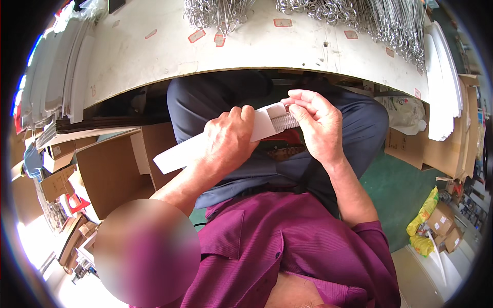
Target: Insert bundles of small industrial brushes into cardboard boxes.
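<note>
My left hand (228, 136) is wrapped round a long, narrow white box (177, 156), which lies slanted above my lap. From the box's right end sticks out a bundle of thin, shiny ribbed pieces (285, 123), seemingly metal wire. A white end flap (276, 110) stands out beside the bundle. At that end my right hand (321, 126) is bent in, its thumb and fingertips close together by the flap and the bundle's tip. What exactly sits between those fingertips is hidden.
Ahead is a white table (246, 51) with bunches of looped metal wire pieces (221, 13) at its far side. White flat cartons are stacked at its left (67, 66) and right (442, 82) ends. An open cardboard box (110, 169) stands left of my legs; yellow bags (423, 220) lie right.
</note>
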`<action>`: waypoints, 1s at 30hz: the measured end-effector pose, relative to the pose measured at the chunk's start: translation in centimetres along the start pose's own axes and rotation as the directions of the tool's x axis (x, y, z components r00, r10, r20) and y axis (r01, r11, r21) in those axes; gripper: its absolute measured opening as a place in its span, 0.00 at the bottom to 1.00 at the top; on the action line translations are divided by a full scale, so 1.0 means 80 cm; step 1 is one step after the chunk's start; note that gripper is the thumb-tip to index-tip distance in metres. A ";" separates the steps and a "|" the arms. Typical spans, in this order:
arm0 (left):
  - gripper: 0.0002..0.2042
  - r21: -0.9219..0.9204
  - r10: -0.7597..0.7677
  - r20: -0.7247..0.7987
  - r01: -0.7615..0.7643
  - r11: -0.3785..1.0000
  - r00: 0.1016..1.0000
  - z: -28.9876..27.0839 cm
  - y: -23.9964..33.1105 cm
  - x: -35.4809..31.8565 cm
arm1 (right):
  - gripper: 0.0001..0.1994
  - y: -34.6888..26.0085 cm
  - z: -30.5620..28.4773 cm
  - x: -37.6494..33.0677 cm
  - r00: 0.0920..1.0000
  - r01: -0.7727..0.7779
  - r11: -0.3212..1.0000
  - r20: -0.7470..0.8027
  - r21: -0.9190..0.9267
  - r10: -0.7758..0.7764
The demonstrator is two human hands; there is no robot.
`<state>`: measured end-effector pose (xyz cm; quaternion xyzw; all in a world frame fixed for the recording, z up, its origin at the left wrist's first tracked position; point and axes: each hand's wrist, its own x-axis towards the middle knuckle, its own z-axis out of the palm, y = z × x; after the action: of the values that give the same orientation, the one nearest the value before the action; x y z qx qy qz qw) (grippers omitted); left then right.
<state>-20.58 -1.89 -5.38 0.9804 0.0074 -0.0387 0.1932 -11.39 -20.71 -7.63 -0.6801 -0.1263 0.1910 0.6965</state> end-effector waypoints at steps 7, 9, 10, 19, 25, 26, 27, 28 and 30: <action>0.19 0.017 -0.014 0.001 0.014 1.000 1.000 0.004 -0.002 -0.003 | 0.13 -0.012 0.003 -0.005 1.000 -0.025 0.999 -0.007 -0.023 0.025; 0.19 0.000 -0.005 0.011 0.005 1.000 1.000 0.003 -0.001 -0.003 | 0.13 -0.010 0.009 -0.008 0.999 -0.036 0.999 0.012 -0.026 0.036; 0.19 -0.016 0.005 0.021 -0.005 1.000 1.000 0.002 0.000 -0.002 | 0.13 -0.008 0.013 -0.009 0.998 -0.046 0.998 0.030 -0.029 0.047; 0.23 -0.089 -0.064 0.043 0.068 0.994 0.997 0.010 -0.003 -0.005 | 0.28 0.012 0.024 -0.018 0.959 0.233 0.931 0.227 -0.282 -0.171; 0.25 -0.179 -0.104 0.071 0.115 0.977 0.992 0.003 -0.005 0.001 | 0.32 0.014 0.008 -0.021 0.892 0.453 0.728 0.256 -0.515 -0.373; 0.25 -0.177 -0.105 0.071 0.116 0.977 0.992 0.004 -0.006 0.000 | 0.32 0.011 0.013 -0.029 0.872 0.489 0.690 0.330 -0.534 -0.362; 0.26 -0.194 -0.089 0.089 0.105 0.975 0.992 0.007 -0.006 -0.003 | 0.33 0.005 0.020 -0.037 0.885 0.460 0.699 0.348 -0.547 -0.310; 0.26 -0.211 -0.073 0.106 0.094 0.973 0.992 0.009 -0.007 -0.004 | 0.31 0.008 0.023 -0.039 0.883 0.464 0.691 0.352 -0.554 -0.311; 0.27 -0.217 -0.082 0.108 0.104 0.971 0.991 0.010 -0.005 -0.005 | 0.28 0.011 0.015 -0.036 0.915 0.391 0.813 0.278 -0.432 -0.293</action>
<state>-21.01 -1.79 -6.24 0.9480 0.0483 -0.0950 0.2998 -14.55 -20.88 -8.24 -0.7742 -0.3589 0.0915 0.5133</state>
